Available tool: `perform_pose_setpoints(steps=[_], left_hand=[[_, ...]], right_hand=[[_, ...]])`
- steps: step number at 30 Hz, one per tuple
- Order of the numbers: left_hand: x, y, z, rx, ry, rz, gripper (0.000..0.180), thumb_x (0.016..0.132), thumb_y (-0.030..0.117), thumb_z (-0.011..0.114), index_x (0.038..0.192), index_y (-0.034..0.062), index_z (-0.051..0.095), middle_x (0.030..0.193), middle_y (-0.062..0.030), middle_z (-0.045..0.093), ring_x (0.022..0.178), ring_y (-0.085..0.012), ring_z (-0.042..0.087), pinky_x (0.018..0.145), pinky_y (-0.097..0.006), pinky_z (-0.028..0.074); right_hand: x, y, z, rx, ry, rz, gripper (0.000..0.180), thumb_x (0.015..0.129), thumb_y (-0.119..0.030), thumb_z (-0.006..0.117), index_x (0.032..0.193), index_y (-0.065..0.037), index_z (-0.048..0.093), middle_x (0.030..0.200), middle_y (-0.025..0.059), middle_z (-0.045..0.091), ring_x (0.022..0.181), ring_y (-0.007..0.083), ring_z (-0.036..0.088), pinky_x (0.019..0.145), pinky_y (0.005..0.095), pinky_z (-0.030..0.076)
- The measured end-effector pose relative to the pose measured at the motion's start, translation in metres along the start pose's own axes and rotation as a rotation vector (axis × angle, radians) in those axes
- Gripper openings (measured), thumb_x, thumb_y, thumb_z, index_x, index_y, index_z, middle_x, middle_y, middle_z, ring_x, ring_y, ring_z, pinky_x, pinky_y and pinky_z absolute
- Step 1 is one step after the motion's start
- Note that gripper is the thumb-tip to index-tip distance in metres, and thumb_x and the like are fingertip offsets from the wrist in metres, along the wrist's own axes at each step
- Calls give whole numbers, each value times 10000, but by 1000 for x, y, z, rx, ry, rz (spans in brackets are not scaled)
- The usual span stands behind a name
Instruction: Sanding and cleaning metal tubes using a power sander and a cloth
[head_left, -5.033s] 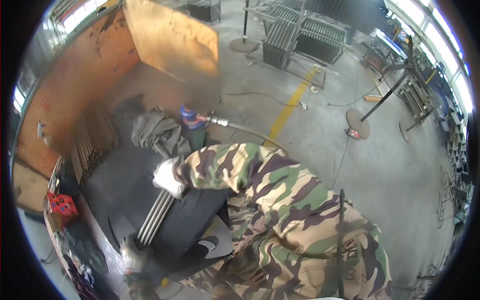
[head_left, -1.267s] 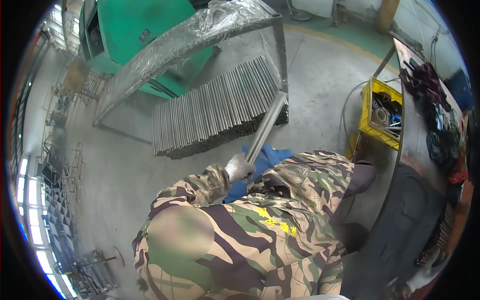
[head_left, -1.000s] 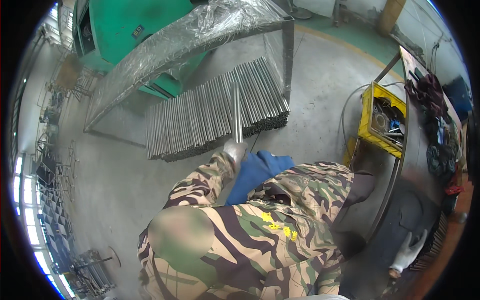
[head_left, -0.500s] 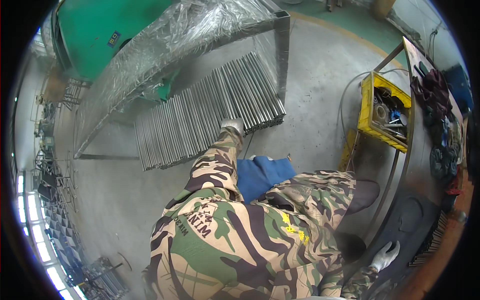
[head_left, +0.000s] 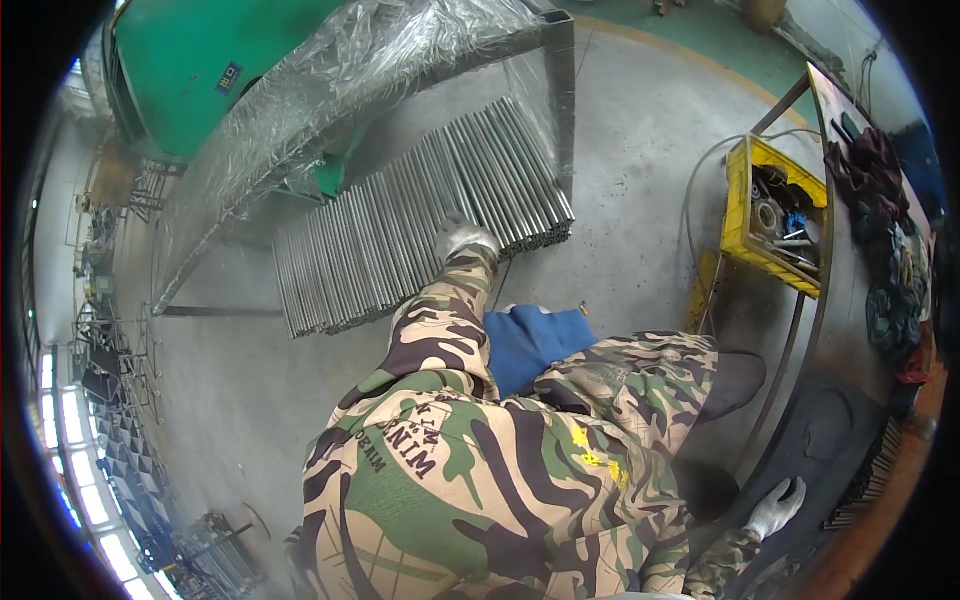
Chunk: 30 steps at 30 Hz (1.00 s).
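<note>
A slanted stack of thin metal tubes [head_left: 400,215] lies side by side ahead of me, near ends facing me. My left hand [head_left: 464,236], in a pale work glove, rests on the near part of the stack. Its fingers curl down onto the tubes, closed on one of them as far as I can see; the fingertips blend into the metal. At the lower right, my right hand [head_left: 777,508], also gloved, is held out over a dark surface [head_left: 815,440]. Thumb and fingers stand apart, with nothing in them.
A metal frame [head_left: 562,110] draped in clear plastic film [head_left: 330,85] stands over and behind the tubes. To the right are a yellow crate [head_left: 735,200] of tools and parts and a table with dark cloths [head_left: 880,220]. More short rods [head_left: 870,480] lie at the far right.
My left hand has moved further over the top of the tubes, and its fingers have bent down onto them. The right hand stays open in about the same place.
</note>
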<state>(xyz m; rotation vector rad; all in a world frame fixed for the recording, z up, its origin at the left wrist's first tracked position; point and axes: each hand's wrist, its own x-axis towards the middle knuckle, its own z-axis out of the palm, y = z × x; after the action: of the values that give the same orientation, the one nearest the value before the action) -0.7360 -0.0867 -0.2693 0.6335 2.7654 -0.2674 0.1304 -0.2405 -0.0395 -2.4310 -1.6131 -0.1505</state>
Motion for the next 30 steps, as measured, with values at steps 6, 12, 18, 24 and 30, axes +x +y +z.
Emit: perform_pose_setpoints(steps=[6,12,18,24,30], left_hand=[[-107,80,-55,161,-9,493,813,1088,501,494,1713,28,276,1791,-185,271,1648,-363,265,1342,-486,225],[-89,68,-36,144,80,543,837,1065,563,513,1699,48,332,1774,-173,313,1644,-387,254,1331,-544,205],[-73,95,5,456,-269,793,601,1113,485,479,1498,38,595,1423,-206,692,1298,-371,682,1079,-535,543],[-184,138,-62,-303,176,1566,813,1026,465,630,1593,-87,444,1641,-390,396,1497,-549,447,1252,-547,399],[-381,287,-81,-565,-184,2162,724,947,157,722,1571,-94,454,1595,-382,461,1449,-555,499,1201,-543,447]], right_hand=[[-25,15,-47,-91,101,99,381,1079,-236,682,1330,50,699,1424,227,664,1338,371,627,1156,454,505],[-26,7,-42,-130,115,71,367,1070,-226,692,1317,46,706,1412,223,677,1324,376,637,1146,458,505],[-32,9,-39,166,37,351,332,1020,-132,743,1325,-3,719,1394,198,694,1280,333,677,1119,427,538],[-13,-73,-68,124,246,111,456,884,-204,815,1317,-109,712,1361,142,709,1267,383,664,1091,476,534],[-70,-11,-68,3,77,416,497,890,-342,792,1315,-111,680,1403,131,646,1367,352,574,1137,516,466]])
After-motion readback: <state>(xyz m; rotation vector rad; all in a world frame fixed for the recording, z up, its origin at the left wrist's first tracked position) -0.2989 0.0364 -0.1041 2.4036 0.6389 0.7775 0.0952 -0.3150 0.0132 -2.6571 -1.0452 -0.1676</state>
